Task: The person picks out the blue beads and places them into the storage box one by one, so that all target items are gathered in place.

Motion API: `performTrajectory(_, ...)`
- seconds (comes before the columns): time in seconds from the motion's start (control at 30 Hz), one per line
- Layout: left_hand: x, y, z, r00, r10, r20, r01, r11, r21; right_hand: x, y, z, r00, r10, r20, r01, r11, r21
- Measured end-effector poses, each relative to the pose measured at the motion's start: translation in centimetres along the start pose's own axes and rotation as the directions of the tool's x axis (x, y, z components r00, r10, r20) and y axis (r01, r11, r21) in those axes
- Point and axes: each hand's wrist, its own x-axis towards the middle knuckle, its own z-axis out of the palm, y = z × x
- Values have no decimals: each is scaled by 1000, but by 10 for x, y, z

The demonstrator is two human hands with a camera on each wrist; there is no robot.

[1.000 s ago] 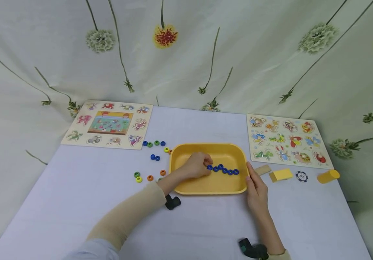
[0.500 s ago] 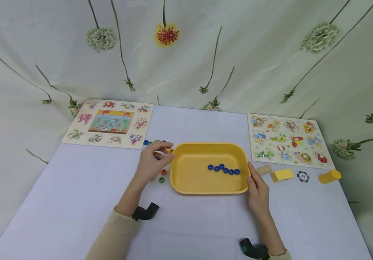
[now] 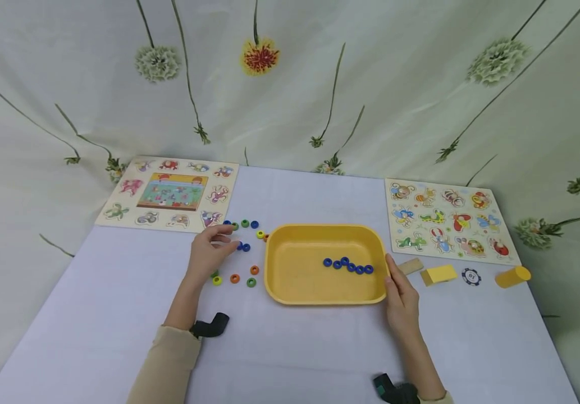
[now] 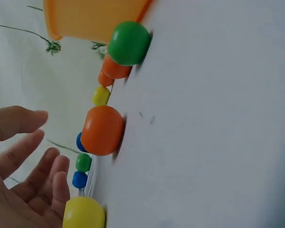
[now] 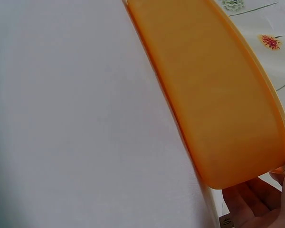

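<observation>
My left hand [image 3: 208, 252] hovers left of the yellow tray [image 3: 295, 275], thumb and fingertips at a pair of blue beads [image 3: 246, 247]. Seen from the left wrist, the thumb and fingers of this hand [image 4: 26, 166] are apart with nothing between them. Around it lie orange [image 3: 235, 278], yellow and green beads [image 3: 251, 282]. My right hand [image 3: 402, 300] grips the tray's right end, thumb at the rim. In the right wrist view, fingers [image 5: 249, 202] reach under the tray's end [image 5: 213, 95]. Inside the tray, several blue beads [image 3: 351, 267] form a wavy row.
A sea-animal puzzle board [image 3: 133, 216] lies at the back left, an insect puzzle board [image 3: 396, 227] at the back right. Right of the tray are a wooden block [image 3: 411, 265], a yellow block [image 3: 438, 274], a round chip [image 3: 471, 276] and a yellow cylinder [image 3: 513, 276].
My left hand has left the tray, where it was at the end of the blue row, and moved left to the loose beads. My right hand still holds the tray.
</observation>
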Motion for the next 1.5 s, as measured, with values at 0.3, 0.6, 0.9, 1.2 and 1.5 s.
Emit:
performTrajectory(0.3,3,-15,10,995,-79,60,71,990,123,0,2,0,1000,-2,4,2,1000,5)
performTrajectory(0.6,3,-17,17,1000,-20,19,15,971,239,0,3,0,1000,-9,10,9,1000,14)
performTrajectory(0.9,0,-12,15,999,8,-53,1,986,168,0,2,-1,1000,-15,12,14,1000,19)
performTrajectory(1.2,-8,46,17,995,104,-3,-104,993,-64,0,0,-1,1000,2,13,-2,1000,-2)
performTrajectory(1.5,-6,101,66,939,146,312,-150,989,-10,1,8,-1,1000,-2,19,3,1000,-13)
